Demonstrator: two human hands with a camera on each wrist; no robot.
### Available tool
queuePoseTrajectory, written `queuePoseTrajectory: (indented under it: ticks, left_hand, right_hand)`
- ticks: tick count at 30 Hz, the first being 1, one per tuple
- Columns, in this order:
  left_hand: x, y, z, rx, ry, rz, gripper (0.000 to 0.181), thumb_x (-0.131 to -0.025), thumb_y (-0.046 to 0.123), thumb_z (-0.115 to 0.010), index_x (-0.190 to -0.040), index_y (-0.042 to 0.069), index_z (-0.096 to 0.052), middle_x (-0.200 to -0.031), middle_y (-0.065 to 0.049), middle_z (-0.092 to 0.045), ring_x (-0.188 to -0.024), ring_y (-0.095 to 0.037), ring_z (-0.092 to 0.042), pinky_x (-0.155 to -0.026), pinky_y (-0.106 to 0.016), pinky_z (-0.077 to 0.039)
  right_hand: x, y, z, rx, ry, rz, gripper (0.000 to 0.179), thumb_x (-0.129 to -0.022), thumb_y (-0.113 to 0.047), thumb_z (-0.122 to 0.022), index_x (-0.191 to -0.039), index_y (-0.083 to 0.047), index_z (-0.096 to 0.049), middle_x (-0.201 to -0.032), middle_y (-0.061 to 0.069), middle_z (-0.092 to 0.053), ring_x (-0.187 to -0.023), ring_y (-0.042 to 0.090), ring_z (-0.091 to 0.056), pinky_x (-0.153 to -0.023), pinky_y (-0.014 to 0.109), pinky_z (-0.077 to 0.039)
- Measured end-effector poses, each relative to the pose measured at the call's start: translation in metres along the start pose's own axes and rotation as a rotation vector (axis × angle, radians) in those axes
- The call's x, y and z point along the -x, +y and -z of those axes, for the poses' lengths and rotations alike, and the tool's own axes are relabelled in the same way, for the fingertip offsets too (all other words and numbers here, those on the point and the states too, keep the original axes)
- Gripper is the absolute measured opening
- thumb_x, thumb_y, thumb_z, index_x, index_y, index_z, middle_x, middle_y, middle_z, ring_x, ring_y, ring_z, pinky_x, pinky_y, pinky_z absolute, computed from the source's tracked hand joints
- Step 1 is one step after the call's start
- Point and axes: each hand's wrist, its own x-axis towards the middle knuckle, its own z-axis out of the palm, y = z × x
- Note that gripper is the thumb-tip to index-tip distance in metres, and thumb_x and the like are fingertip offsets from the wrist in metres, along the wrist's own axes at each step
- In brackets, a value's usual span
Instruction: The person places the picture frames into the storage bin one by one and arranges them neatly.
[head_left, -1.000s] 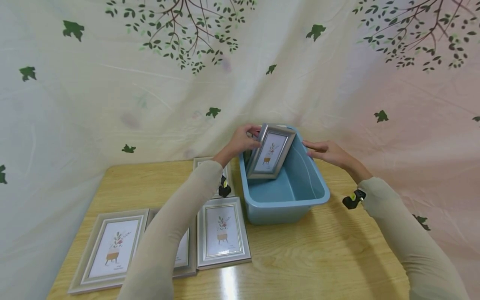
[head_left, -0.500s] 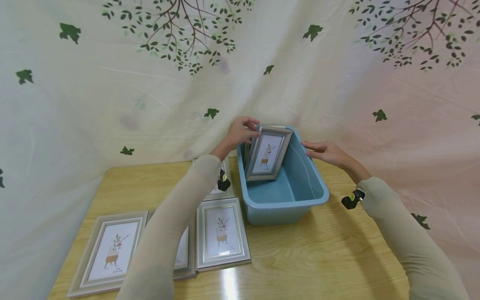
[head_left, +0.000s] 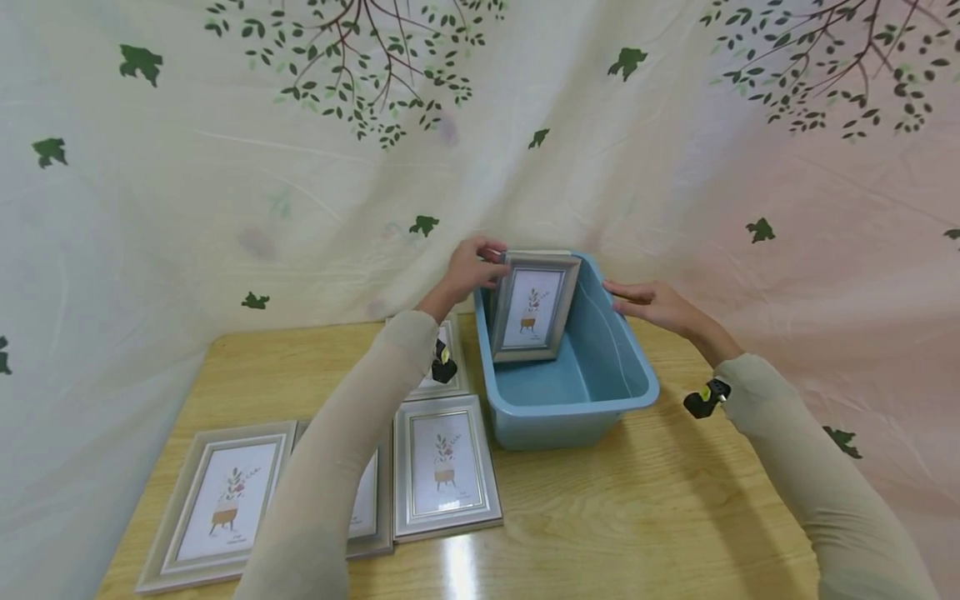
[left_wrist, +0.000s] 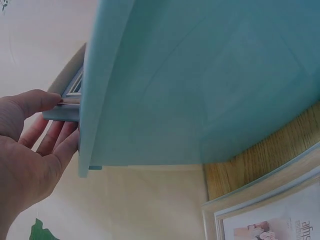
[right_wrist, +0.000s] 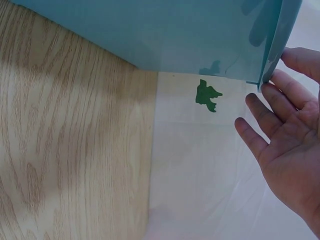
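In the head view, my left hand (head_left: 468, 271) pinches the upper left edge of a silver picture frame (head_left: 534, 308) that stands tilted inside a blue plastic bin (head_left: 573, 410). The left wrist view shows the thumb on one side of the frame's edge (left_wrist: 65, 111) and fingers beneath it, just beyond the bin's rim. Behind this frame, the edge of something pale shows at the bin's back. With fingers mostly straight, my right hand (head_left: 660, 308) rests its fingertips on the bin's right rim; in the right wrist view its thumb and forefinger meet the rim (right_wrist: 280, 45).
More picture frames lie flat on the wooden table (head_left: 600, 517): one (head_left: 447, 467) before the bin's left side, one (head_left: 225, 500) at far left, others partly under my left arm. A leaf-printed curtain (head_left: 337, 225) hangs close behind the bin.
My left hand has moved slightly left, and the picture frame has swung with it, now standing straighter and nearer the bin's left wall. My right hand stays at the rim.
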Motion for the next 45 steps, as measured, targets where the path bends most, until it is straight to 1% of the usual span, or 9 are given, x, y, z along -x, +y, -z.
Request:
queuePoseTrajectory:
  ticks: [4, 8, 12, 18, 22, 27, 34, 39, 45]
  left_hand:
    - [-0.001, -0.005, 0.001, 0.002, 0.026, -0.002, 0.039, -0.093, -0.001, -0.069, -0.131, -0.003, -0.060, -0.121, -0.022, -0.061, -0.100, -0.027, -0.064, -0.089, -0.040, -0.062]
    - [-0.003, -0.004, 0.002, 0.022, 0.071, 0.010, 0.042, -0.092, -0.004, -0.068, -0.133, -0.005, -0.059, -0.125, -0.024, -0.061, -0.107, -0.031, -0.064, -0.091, -0.039, -0.061]
    - [-0.003, -0.002, 0.003, 0.025, 0.106, 0.026, 0.043, -0.092, -0.004, -0.068, -0.134, -0.004, -0.060, -0.128, -0.022, -0.061, -0.115, -0.032, -0.063, -0.094, -0.038, -0.060]
    - [-0.004, -0.001, 0.007, 0.027, 0.108, 0.011, 0.043, -0.093, -0.001, -0.067, -0.135, -0.002, -0.058, -0.133, -0.023, -0.059, -0.116, -0.031, -0.061, -0.097, -0.039, -0.059]
    - [-0.004, 0.000, 0.009, 0.025, 0.113, 0.008, 0.042, -0.094, -0.001, -0.066, -0.135, -0.001, -0.058, -0.134, -0.023, -0.059, -0.116, -0.031, -0.062, -0.097, -0.039, -0.058]
    - [-0.003, 0.002, 0.011, 0.047, 0.116, 0.005, 0.041, -0.094, 0.000, -0.066, -0.135, -0.002, -0.059, -0.134, -0.024, -0.059, -0.116, -0.032, -0.062, -0.098, -0.040, -0.058]
    - [-0.002, -0.001, 0.016, 0.072, 0.099, 0.009, 0.042, -0.095, 0.002, -0.066, -0.137, -0.001, -0.058, -0.131, -0.021, -0.061, -0.117, -0.032, -0.063, -0.098, -0.041, -0.059]
    - [0.003, -0.004, 0.023, 0.131, 0.085, 0.017, 0.045, -0.096, 0.002, -0.064, -0.140, -0.003, -0.055, -0.134, -0.024, -0.059, -0.117, -0.033, -0.063, -0.099, -0.045, -0.058]
    - [0.010, -0.014, 0.039, 0.173, 0.105, 0.048, 0.045, -0.097, 0.001, -0.064, -0.141, -0.003, -0.054, -0.134, -0.025, -0.058, -0.113, -0.031, -0.064, -0.097, -0.044, -0.059]
  right_hand:
    - [0.000, 0.000, -0.001, 0.002, 0.002, -0.003, 0.055, -0.105, -0.032, -0.059, -0.155, -0.015, -0.043, -0.160, 0.014, -0.039, -0.146, 0.044, -0.039, -0.114, 0.067, -0.036]
    - [-0.001, -0.001, -0.003, -0.001, 0.008, -0.002, 0.055, -0.105, -0.032, -0.059, -0.155, -0.016, -0.043, -0.161, 0.013, -0.038, -0.146, 0.043, -0.039, -0.114, 0.066, -0.037]
    - [-0.001, -0.002, -0.002, -0.007, 0.007, -0.009, 0.055, -0.105, -0.033, -0.058, -0.155, -0.017, -0.043, -0.161, 0.011, -0.038, -0.147, 0.042, -0.039, -0.115, 0.065, -0.037]
    - [0.000, -0.004, -0.001, 0.006, 0.006, -0.007, 0.055, -0.105, -0.033, -0.058, -0.155, -0.016, -0.043, -0.160, 0.014, -0.039, -0.146, 0.045, -0.039, -0.114, 0.068, -0.036]
    - [0.000, -0.005, 0.000, -0.003, 0.010, -0.016, 0.055, -0.105, -0.033, -0.058, -0.155, -0.017, -0.043, -0.160, 0.013, -0.039, -0.146, 0.044, -0.039, -0.114, 0.068, -0.036]
    - [0.001, -0.005, 0.000, 0.002, -0.003, -0.012, 0.056, -0.105, -0.033, -0.057, -0.156, -0.017, -0.041, -0.161, 0.015, -0.037, -0.147, 0.046, -0.037, -0.114, 0.069, -0.035]
    - [0.000, -0.004, -0.001, 0.010, -0.008, -0.002, 0.056, -0.105, -0.033, -0.057, -0.155, -0.015, -0.041, -0.161, 0.016, -0.036, -0.146, 0.046, -0.037, -0.114, 0.068, -0.035]
    - [0.000, -0.003, -0.001, -0.002, -0.016, -0.008, 0.056, -0.105, -0.034, -0.057, -0.155, -0.014, -0.041, -0.162, 0.015, -0.036, -0.148, 0.045, -0.036, -0.115, 0.067, -0.034]
    - [0.001, -0.002, -0.001, -0.009, -0.009, -0.019, 0.056, -0.105, -0.035, -0.058, -0.155, -0.016, -0.041, -0.162, 0.014, -0.036, -0.148, 0.045, -0.035, -0.116, 0.068, -0.032]
